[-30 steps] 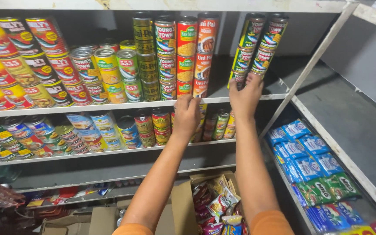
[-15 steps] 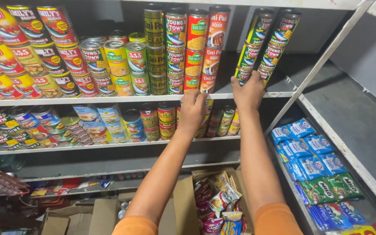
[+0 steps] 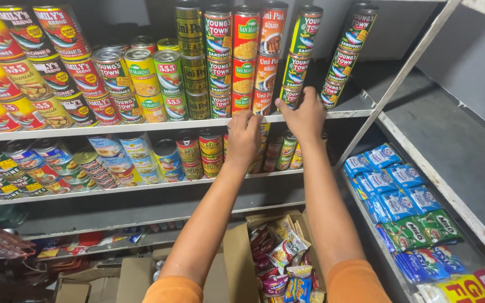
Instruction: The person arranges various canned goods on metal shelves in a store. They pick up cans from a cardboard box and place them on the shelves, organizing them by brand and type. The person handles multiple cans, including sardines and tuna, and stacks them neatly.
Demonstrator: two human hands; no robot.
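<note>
Both my arms reach up to the upper white shelf [image 3: 141, 127], which is packed with stacked tins. My right hand [image 3: 306, 116] is cupped around the foot of a leaning stack of green sardine cans [image 3: 297, 56], thumb beside the lowest can [image 3: 289, 94]. My left hand [image 3: 244, 137] is just left of it, fingers bent over the shelf edge and touching the bottom of the orange-red can stack [image 3: 245, 62]. Its fingertips are hidden, and nothing shows in its palm. A second leaning green stack [image 3: 344, 56] stands to the right.
More tins fill the lower shelf [image 3: 141, 188]. Blue and green sachet packs [image 3: 399, 202] lie on the right-hand shelf behind a slanted white post [image 3: 399, 73]. An open cardboard box of snack packets [image 3: 282, 258] sits below my arms.
The view has shifted right and down a little. My left hand rose from the lower-shelf cans to the upper shelf edge. My right hand stays at the green stack's foot.
</note>
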